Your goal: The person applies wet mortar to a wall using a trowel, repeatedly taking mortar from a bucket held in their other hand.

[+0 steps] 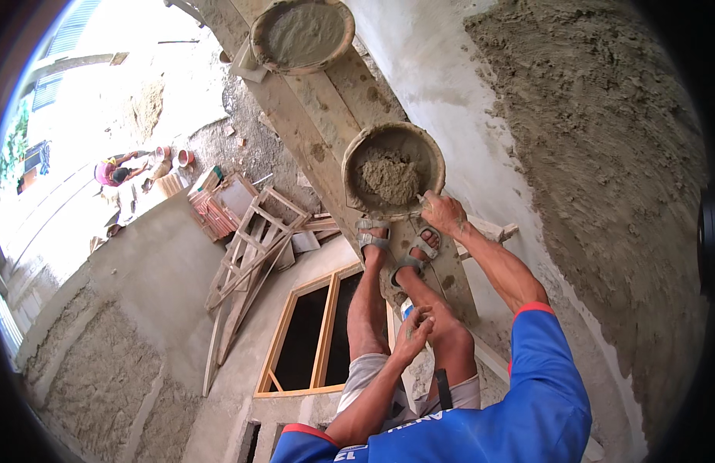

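A round tub (353,185) of grey mortar (390,177) stands on the planks just ahead of my feet. My right hand (444,213) is closed at the tub's near right rim. Its fingers hide what they grip. Over my lap, near my right knee, my left hand (414,333) hangs with loosely bent fingers. Nothing shows in it, and grey smears mark its back. Close beside that hand is a small blue-and-white thing (407,309), partly covered and too hidden to name. A second mortar tub (257,42) sits farther along the planks.
I stand on narrow, raised wooden planks (315,96). Along the right runs a wall with rough wet plaster (596,147). Below on the left are a wooden trestle (253,251), stacked bricks (215,212) and a wooden window frame (323,332). Another person (114,171) crouches far left near small buckets.
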`<state>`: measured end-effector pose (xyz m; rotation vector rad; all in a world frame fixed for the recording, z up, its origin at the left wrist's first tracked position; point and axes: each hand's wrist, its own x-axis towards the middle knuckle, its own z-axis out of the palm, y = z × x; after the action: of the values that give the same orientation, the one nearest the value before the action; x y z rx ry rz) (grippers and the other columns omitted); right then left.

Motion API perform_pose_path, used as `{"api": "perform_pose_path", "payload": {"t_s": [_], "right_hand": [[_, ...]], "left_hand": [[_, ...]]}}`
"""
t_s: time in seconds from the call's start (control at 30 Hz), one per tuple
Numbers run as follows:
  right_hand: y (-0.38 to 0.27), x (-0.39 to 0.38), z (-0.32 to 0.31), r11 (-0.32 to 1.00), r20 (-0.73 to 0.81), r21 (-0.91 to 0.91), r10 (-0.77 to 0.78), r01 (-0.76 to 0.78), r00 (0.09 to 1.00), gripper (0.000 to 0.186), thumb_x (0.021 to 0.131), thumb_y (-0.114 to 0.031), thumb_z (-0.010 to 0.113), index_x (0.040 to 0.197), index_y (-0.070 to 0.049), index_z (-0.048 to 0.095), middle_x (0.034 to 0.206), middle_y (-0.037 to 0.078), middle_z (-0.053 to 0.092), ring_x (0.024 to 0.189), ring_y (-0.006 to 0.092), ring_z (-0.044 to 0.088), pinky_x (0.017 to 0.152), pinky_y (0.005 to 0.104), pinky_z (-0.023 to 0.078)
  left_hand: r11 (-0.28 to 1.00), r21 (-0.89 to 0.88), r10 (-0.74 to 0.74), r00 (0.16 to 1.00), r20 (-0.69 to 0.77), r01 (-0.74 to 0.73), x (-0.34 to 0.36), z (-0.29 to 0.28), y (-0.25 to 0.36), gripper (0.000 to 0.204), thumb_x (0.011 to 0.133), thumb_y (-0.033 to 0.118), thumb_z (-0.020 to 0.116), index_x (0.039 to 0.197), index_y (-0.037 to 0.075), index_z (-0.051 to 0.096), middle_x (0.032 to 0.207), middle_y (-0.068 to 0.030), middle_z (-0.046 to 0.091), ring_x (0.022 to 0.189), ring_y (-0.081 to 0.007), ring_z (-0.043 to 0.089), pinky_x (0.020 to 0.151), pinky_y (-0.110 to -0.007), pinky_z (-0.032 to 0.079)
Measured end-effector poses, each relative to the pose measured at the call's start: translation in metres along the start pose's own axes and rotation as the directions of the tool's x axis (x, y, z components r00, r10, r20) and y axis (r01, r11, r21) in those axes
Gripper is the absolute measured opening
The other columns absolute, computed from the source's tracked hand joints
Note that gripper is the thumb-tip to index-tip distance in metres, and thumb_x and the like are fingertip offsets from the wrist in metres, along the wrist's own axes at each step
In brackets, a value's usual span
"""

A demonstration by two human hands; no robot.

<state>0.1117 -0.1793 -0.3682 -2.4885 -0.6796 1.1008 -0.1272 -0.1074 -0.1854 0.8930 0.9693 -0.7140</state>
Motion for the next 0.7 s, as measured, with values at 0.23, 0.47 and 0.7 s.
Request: {"api": "perform_pose_path", "payload": {"t_s": [0.23,0.47,0.7], "right_hand": [[-0.036,-0.057,-0.053,0.992,-0.056,0.12,-0.028,0.034,0.998,0.033,0.073,-0.024,0.057,0.101,-0.007,0.058,0.065,0.025,0.06,0.063,0.045,0.059,0.057,0.0526,0.048],[-0.105,-0.232,-0.234,0.969,-0.145,0.219,0.149,-0.115,0.978,0.04,0.075,-0.018,0.063,0.107,-0.002,0.045,0.067,0.023,0.062,0.066,0.0449,0.063,0.059,0.0506,0.051],[-0.179,-0.4,-0.392,0.989,-0.135,0.121,-0.07,0.087,0.988,0.042,0.075,-0.019,0.066,0.108,-0.002,0.049,0.088,0.02,0.063,0.08,0.0389,0.064,0.073,0.0451,0.051]], "left_hand": [[0.995,-0.1,0.022,0.999,-0.045,-0.027,0.007,-0.002,-0.003,0.035,0.089,0.014,0.056,0.121,0.0,0.053,0.097,-0.0097,0.062,0.075,-0.0156,0.06,0.068,-0.027,0.049],[0.984,-0.03,0.177,0.984,-0.008,-0.177,0.009,0.001,0.031,0.042,0.085,0.02,0.059,0.121,0.002,0.051,0.099,-0.0104,0.06,0.077,-0.0204,0.062,0.07,-0.03,0.049],[0.926,-0.016,0.378,0.926,0.002,-0.377,-0.008,-0.013,0.079,0.033,0.087,0.014,0.058,0.117,0.001,0.052,0.094,-0.0093,0.057,0.073,-0.0166,0.057,0.064,-0.027,0.045]]}}
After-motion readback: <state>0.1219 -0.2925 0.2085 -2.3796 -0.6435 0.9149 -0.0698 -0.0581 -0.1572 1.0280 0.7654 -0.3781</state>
